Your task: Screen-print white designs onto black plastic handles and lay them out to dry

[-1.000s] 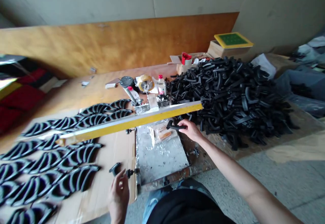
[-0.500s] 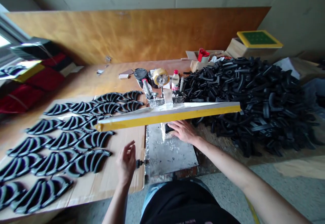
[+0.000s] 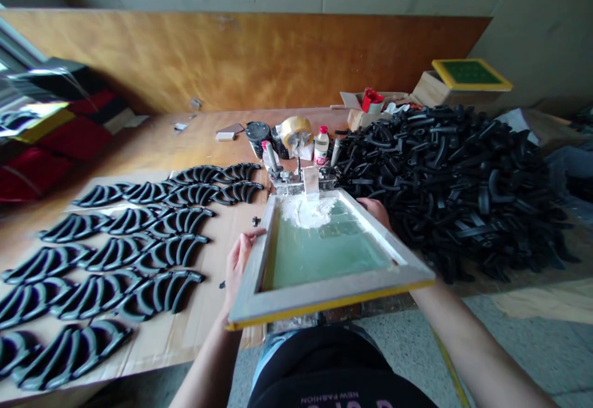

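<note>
- Step: you're handling the framed screen (image 3: 328,252), over front edge of bench (image 3: 162,145).
- Yr L hand (image 3: 238,258) touches its left side, R hand (image 3: 377,212) its right; grips: can't tell.
- Nxt move prob. needs both sides level.

The pale-rimmed screen-printing frame (image 3: 319,300), yellow down its near side, reaches out from the metal clamp (image 3: 312,183) at its back; white paste (image 3: 309,212) smears the far end of its translucent green mesh (image 3: 319,257), and from here I can't tell whether it's level
</note>
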`<state>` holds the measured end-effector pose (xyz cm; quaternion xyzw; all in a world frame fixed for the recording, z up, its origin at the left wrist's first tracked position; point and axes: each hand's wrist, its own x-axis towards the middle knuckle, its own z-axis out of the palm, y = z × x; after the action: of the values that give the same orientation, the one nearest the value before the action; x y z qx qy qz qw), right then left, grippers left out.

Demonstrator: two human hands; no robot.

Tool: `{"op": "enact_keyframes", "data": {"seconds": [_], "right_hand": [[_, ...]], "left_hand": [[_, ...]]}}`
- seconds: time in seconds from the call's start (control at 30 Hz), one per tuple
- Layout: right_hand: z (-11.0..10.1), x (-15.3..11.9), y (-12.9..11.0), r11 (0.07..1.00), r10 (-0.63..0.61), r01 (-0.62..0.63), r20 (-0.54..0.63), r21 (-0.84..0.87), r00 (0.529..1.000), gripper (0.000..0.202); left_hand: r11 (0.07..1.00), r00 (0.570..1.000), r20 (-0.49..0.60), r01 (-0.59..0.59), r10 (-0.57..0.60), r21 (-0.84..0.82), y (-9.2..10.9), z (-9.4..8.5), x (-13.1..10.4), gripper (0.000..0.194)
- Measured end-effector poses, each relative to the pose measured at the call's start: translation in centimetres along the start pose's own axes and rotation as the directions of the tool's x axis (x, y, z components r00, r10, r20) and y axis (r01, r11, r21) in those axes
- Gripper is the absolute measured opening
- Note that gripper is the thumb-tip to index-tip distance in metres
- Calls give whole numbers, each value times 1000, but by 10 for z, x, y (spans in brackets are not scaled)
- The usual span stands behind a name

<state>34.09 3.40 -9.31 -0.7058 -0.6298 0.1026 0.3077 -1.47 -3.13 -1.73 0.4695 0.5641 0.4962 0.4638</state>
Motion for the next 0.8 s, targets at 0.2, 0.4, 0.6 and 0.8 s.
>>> {"op": "enact_keyframes", "data": {"seconds": [0.2,0.4,0.6,0.8], "right_hand": [[1,37,-57,935,-355,355,-31,-5,934,56],[47,41,-105,852,-421,497,353,-163,836,14],[48,-12,-104,769,-485,605,428,-208,763,16],[19,-22,-101,634,-696,763,523,126,492,10]], "left_hand": [[953,947,149,265,-286,147,-67,-7,-22,73],[952,955,129,241,-267,191,-113,-2,-14,76],[953,961,98,237,-259,191,-120,-3,-15,70],[948,965,92,218,-245,233,-116,-1,-17,69]]}}
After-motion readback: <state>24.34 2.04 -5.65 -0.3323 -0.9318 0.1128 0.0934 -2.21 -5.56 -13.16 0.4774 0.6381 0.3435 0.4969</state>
